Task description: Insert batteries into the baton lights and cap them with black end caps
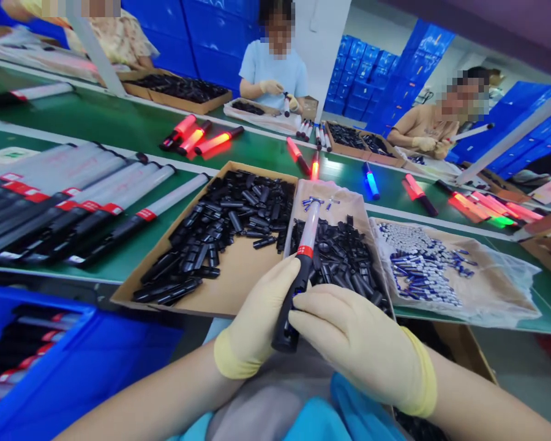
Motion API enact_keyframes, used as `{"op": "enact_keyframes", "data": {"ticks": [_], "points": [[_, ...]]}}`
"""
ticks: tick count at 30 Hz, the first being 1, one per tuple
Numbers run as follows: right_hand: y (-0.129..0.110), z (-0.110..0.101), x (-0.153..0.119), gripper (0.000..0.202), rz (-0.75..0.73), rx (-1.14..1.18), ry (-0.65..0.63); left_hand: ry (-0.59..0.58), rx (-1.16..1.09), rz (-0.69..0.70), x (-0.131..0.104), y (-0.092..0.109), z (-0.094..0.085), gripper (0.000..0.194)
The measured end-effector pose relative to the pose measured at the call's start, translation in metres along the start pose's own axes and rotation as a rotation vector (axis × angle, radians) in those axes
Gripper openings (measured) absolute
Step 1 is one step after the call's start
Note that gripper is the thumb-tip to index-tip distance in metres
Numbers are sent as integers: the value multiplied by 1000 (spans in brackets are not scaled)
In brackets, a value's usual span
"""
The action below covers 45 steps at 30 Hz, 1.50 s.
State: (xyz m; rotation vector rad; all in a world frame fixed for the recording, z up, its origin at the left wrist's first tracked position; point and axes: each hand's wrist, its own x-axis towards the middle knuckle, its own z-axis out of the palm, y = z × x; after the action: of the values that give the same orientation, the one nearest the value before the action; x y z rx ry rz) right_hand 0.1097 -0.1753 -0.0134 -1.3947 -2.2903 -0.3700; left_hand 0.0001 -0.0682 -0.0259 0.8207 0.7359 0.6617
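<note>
The left hand [259, 312], gloved in pale yellow, is clamped around the black handle of a baton [302, 266] at the centre of the frame, its thumb laid along the handle. The right hand [353, 337], gloved alike, has its fingers bent and close together, the tips touching the handle's right side; whether it pinches or merely rests there cannot be told. The baton is tilted, clear tube up, butt toward the lower centre.

In the view, the tube overlaps a lined box [356, 211] of black parts with a few small cells. At its left a carton [239, 263] of black casings shows bare cardboard in its near half; its front edge passes close behind the left hand. At right, a plastic-lined tray [496, 285] holds many blue and silver cells. A row of batons [103, 211] lies well apart at the left of the frame, above a blue bin [133, 343].

The left fingers behind the handle are hidden. A small blue spot [298, 293] by the right fingertips is too small to identify. The bin is cut off at the lower left, and both forearms by the bottom of the frame.
</note>
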Motion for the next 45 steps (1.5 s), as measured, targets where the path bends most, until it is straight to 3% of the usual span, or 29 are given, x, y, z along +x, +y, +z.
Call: {"op": "enact_keyframes", "data": {"ticks": [3,6,8,10,13,14,16,18,21,25,27,29,32,35,39,42,45], "points": [[-2,6,0,29,68,144,37,-114,-119,-62,6,-3,-13,16],[16,14,12,34,135,313,18,-57,-233,-49,13,4,-30,18],[39,25,31,32,243,297,35,-4,-312,-34,19,16,-43,18],[63,44,56,26,316,168,-113,59,-359,1,24,30,-56,17],[85,85,96,25,230,-49,-578,145,-393,54,28,48,-77,13],[88,100,108,26,192,-95,-681,156,-395,67,27,51,-83,13],[87,123,125,28,148,-139,-749,159,-376,93,25,54,-93,16],[82,132,135,30,134,-146,-762,155,-339,105,22,54,-103,19],[75,106,131,24,128,-114,-743,114,-304,91,22,55,-117,26],[72,28,89,19,252,84,-571,114,-287,151,28,64,-129,29],[74,-1,61,19,354,63,-625,130,-296,190,31,69,-129,29],[78,-11,44,20,443,-9,-693,129,-320,218,34,73,-127,28],[83,13,52,24,403,-33,-706,97,-351,236,33,75,-121,27],[86,61,92,28,259,-119,-727,70,-339,228,25,73,-119,29],[83,116,135,35,193,-228,-719,149,-302,244,10,70,-124,31],[77,134,135,32,129,-227,-735,208,-296,266,4,68,-129,31],[69,136,122,29,73,-165,-745,216,-298,245,6,68,-128,31]]}}
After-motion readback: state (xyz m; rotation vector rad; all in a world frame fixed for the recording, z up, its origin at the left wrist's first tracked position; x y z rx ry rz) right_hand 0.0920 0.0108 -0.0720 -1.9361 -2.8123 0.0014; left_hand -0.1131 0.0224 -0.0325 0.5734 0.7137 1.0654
